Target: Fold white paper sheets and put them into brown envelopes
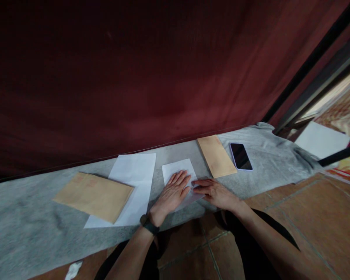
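A folded sheet of white paper [175,166] lies on the grey cloth in front of me, partly covered by my hands. My left hand [175,189] rests flat on it, fingers stretched out. My right hand [214,191] touches the paper's right edge with its fingers extended and spread a little. To the left, a brown envelope [96,194] lies across a larger white sheet [137,171]. Right of the folded paper is a second brown envelope [217,156], flat on the cloth.
A phone [241,156] with a dark screen lies right of the second envelope. The grey cloth [26,217] covers a long narrow surface against a dark red upright panel [151,85]. Tiled floor [297,214] lies below, with a crumpled white scrap [74,270] at lower left.
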The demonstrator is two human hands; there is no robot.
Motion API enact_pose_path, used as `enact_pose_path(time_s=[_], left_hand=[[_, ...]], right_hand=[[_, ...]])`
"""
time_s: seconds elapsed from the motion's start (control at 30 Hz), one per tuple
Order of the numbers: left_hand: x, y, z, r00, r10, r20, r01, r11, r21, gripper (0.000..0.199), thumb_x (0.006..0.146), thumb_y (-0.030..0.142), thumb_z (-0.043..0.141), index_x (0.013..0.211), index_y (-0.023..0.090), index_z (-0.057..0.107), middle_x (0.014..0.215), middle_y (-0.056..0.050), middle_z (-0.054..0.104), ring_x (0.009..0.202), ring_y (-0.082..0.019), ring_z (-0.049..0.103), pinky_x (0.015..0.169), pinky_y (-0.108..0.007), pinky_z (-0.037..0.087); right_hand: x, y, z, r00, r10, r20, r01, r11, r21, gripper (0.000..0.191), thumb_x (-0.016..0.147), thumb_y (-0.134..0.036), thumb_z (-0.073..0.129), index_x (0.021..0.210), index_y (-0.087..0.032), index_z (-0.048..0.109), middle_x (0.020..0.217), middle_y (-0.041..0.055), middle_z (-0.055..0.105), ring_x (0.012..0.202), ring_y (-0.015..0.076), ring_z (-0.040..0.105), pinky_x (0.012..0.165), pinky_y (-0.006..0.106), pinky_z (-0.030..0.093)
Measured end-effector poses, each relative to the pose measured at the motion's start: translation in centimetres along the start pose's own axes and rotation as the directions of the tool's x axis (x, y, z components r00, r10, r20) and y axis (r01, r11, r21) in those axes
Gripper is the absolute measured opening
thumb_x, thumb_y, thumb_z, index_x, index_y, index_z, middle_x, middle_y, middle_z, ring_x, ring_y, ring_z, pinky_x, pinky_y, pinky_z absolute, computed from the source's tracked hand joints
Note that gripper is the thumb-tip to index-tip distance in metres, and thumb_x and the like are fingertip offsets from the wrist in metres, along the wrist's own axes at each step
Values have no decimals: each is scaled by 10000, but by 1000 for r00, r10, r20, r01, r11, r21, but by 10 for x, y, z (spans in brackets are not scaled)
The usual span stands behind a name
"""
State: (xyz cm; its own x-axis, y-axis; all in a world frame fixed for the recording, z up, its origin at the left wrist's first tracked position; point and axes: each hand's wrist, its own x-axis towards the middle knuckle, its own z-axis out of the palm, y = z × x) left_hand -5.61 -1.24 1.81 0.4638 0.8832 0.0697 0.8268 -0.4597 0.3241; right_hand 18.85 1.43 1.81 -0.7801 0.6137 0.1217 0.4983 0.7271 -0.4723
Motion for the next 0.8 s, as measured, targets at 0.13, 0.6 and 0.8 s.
enact_pose_path(time_s=[0.13, 0.6, 0.8], left_hand=[[12, 6, 13, 1000, -12, -15, 14, 995, 102, 494, 1073, 391, 285, 1533, 260, 409, 1642, -27, 334, 1540, -210, 238, 1268, -483, 212], [-12, -52, 5, 949, -297, -104, 307, 947, 94, 547, 1034, 362, 360, 1534, 144, 402, 1619, -140, 358, 1519, -274, 290, 1241, -494, 268], [-31, -41, -27, 966, -257, -17, 241, 922, -303, 519, 964, 434, 529, 1423, 193, 560, 1553, -122, 478, 1462, -275, 406, 1212, -479, 331]], right_hand=[[1, 0, 0, 999, -19, -29, 19, 1000, 10, 408, 887, -104, 652, 1240, -297, 720, 1395, 60, 641, 1272, 226, 608, 1116, 426, 451], [3, 5, 3, 999, 53, 5, -54, 996, 71, 358, 898, -123, 659, 1196, -303, 742, 1376, 42, 657, 1268, 220, 614, 1110, 428, 465], [5, 6, -2, 997, 74, 30, -78, 987, 138, 323, 930, -182, 641, 1220, -292, 730, 1358, 42, 669, 1304, 212, 587, 1144, 425, 427]])
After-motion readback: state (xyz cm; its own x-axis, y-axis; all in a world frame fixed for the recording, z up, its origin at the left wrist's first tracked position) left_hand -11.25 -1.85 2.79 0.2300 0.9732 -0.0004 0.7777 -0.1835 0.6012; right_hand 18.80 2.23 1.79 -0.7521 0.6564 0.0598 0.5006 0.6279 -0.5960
